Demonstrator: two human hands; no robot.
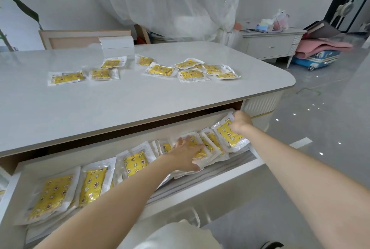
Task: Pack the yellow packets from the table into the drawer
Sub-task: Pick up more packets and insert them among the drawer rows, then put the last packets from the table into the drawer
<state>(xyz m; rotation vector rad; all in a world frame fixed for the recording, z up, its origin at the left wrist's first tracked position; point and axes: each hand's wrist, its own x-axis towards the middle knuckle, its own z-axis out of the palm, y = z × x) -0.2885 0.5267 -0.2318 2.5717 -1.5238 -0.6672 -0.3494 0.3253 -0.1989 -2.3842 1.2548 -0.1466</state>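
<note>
**Both hands down in the open drawer**

My left hand [187, 153] lies at the centre of the frame, fingers straight and spread, pressing flat on a leaning row of packets [211, 143] inside the drawer [200, 190]. My right hand [241, 121], just right of centre, has its fingers curled over the top edge of one yellow packet [230, 136] and grips it. That packet stands tilted at the right end of the row, touching its neighbours and close to the drawer's right wall. In the lower left of the frame, flatter packets [53, 194] overlap one another along the drawer's left part.

Above the drawer, the white table [120, 100] carries loose packets: a few on the left [68, 77] and a larger, partly overlapping cluster [192, 74] at upper centre, well apart from my hands. A white box [117, 45] sits at the table's far edge. In the upper right stand a pale sideboard [270, 45] and a blue suitcase [316, 59] under pink cloth.
</note>
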